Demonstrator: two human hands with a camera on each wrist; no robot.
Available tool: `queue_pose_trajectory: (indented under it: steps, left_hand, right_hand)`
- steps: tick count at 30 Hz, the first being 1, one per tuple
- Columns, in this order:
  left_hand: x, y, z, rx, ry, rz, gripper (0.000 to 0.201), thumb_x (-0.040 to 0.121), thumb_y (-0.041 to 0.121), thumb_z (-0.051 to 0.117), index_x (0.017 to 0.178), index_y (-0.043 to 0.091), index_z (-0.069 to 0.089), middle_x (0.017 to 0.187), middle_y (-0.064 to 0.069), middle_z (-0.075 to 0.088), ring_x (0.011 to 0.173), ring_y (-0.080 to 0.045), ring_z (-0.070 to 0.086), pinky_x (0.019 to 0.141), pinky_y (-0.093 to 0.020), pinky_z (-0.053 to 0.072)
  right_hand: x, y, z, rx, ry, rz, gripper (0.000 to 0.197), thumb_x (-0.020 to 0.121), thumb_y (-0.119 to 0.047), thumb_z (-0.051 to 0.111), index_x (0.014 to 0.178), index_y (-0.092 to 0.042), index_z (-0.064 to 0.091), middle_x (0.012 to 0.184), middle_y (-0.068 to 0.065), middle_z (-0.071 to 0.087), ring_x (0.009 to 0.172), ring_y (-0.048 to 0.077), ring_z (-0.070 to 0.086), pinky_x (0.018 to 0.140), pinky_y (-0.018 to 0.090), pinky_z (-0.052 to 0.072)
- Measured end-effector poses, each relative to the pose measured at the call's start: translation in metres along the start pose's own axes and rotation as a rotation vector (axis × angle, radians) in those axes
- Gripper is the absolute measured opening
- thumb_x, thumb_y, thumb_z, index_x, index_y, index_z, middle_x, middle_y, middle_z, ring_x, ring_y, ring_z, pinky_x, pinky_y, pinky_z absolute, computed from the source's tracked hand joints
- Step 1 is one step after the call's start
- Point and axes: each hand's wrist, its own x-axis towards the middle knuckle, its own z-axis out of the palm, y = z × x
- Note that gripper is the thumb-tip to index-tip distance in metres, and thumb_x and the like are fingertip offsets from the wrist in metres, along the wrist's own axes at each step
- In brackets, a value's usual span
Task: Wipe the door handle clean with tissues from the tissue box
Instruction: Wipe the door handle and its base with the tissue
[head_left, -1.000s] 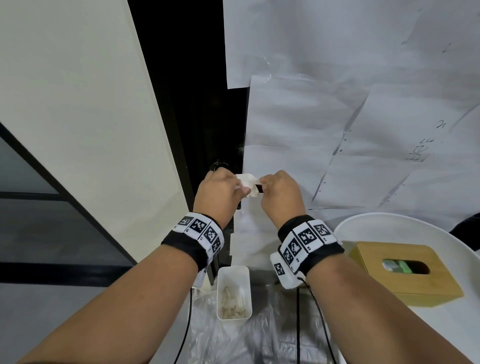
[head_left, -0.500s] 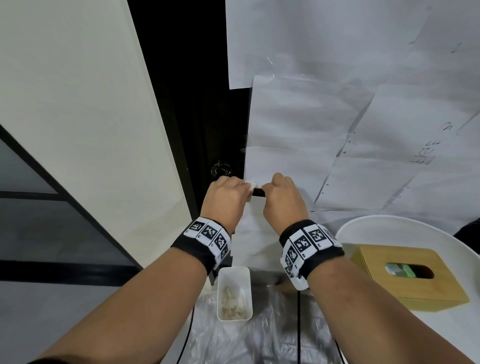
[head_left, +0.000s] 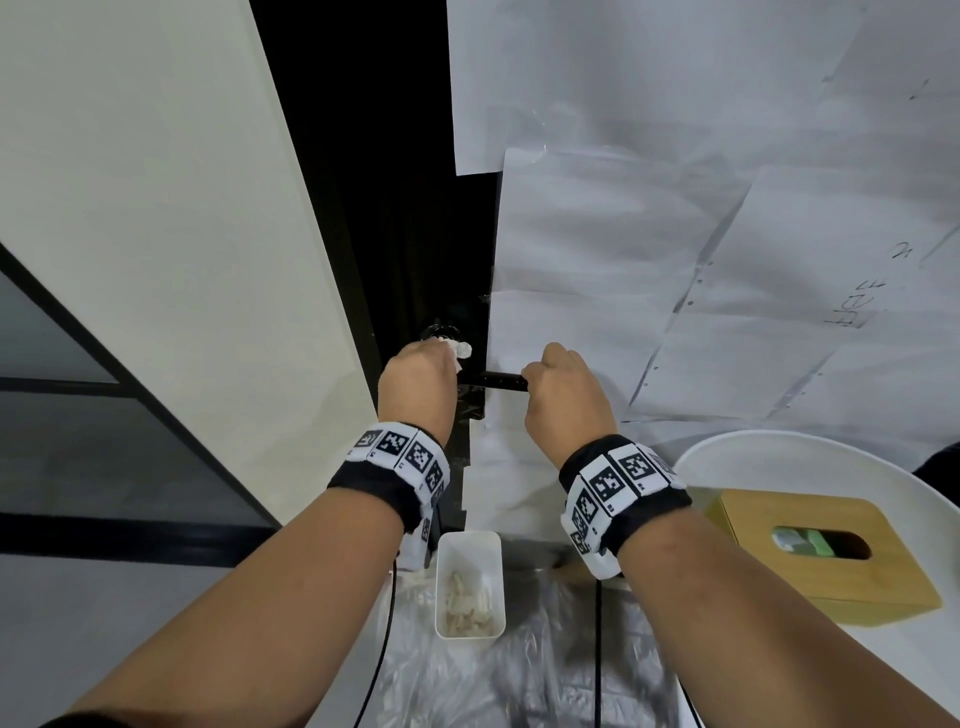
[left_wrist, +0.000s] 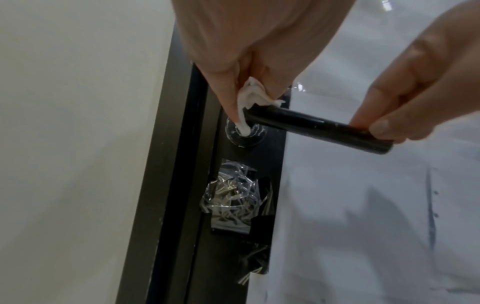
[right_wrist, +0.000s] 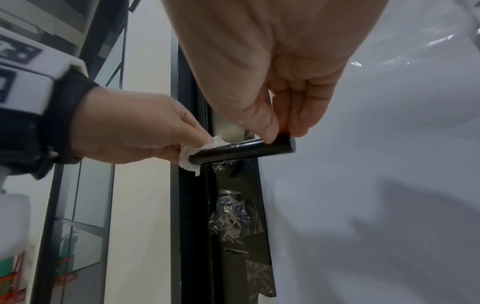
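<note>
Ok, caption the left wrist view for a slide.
Left hand presses tissue at the door handle base; right hand steadies its tip.

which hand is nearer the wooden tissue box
Right. The right hand pinches the free end of the door handle, on the tissue box side; the left hand is further away at the handle's base.

Black door handle (left_wrist: 319, 126), white tissue (left_wrist: 250, 96)

Handwriting on paper sheet (head_left: 852, 312) illegible; wristband (head_left: 402, 452) square codes only.
</note>
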Motion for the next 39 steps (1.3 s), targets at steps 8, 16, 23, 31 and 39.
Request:
queue_pose_trajectory:
  steps: [8, 16, 23, 31, 39]
  left_hand:
    - [0.002, -0.004, -0.004, -0.25, -0.01, -0.351, 0.034, 0.096, 0.024, 0.049, 0.083, 0.001, 0.07, 0.065, -0.011, 0.061, 0.054, -0.017, 0.048, 0.048, -0.022, 0.033]
    - [0.012, -0.004, -0.002, -0.303, -0.056, -0.408, 0.041, 0.092, 0.025, 0.055, 0.06, 0.0, 0.056, 0.048, -0.004, 0.042, 0.044, -0.016, 0.04, 0.043, -0.022, 0.032]
    - [0.01, -0.011, 0.0, -0.697, -0.117, -0.605, 0.031, 0.091, 0.026, 0.061, 0.082, -0.002, 0.067, 0.066, -0.009, 0.064, 0.068, -0.025, 0.073, 0.074, -0.035, 0.06]
    - [0.009, -0.013, 0.0, -0.649, -0.102, -0.58, 0.025, 0.086, 0.026, 0.066, 0.068, 0.01, 0.071, 0.071, -0.009, 0.071, 0.069, -0.026, 0.072, 0.075, -0.043, 0.06]
    - [0.005, -0.007, -0.015, -0.353, -0.143, -0.403, 0.033, 0.093, 0.027, 0.057, 0.072, 0.004, 0.066, 0.06, 0.0, 0.061, 0.061, -0.018, 0.061, 0.062, -0.025, 0.047]
  right_hand:
    - [0.003, 0.001, -0.003, 0.003, -0.029, -0.015, 0.023, 0.072, 0.014, 0.042, 0.077, 0.0, 0.059, 0.085, 0.012, 0.047, 0.072, 0.022, 0.036, 0.058, 0.034, 0.032]
    - [0.005, -0.001, -0.004, 0.019, -0.044, -0.004, 0.024, 0.072, 0.014, 0.042, 0.081, 0.003, 0.061, 0.085, 0.012, 0.043, 0.073, 0.023, 0.034, 0.059, 0.033, 0.031]
    - [0.003, -0.002, -0.005, 0.009, -0.048, -0.002, 0.026, 0.074, 0.015, 0.04, 0.083, 0.003, 0.062, 0.085, 0.012, 0.044, 0.073, 0.023, 0.034, 0.06, 0.033, 0.03]
    - [0.005, -0.002, -0.003, 0.017, -0.039, -0.007, 0.025, 0.073, 0.015, 0.041, 0.082, 0.002, 0.061, 0.09, 0.016, 0.05, 0.072, 0.023, 0.034, 0.06, 0.034, 0.031]
    - [0.003, -0.002, -0.003, 0.014, -0.03, -0.016, 0.027, 0.075, 0.016, 0.04, 0.084, 0.002, 0.062, 0.092, 0.016, 0.05, 0.073, 0.022, 0.034, 0.06, 0.033, 0.032]
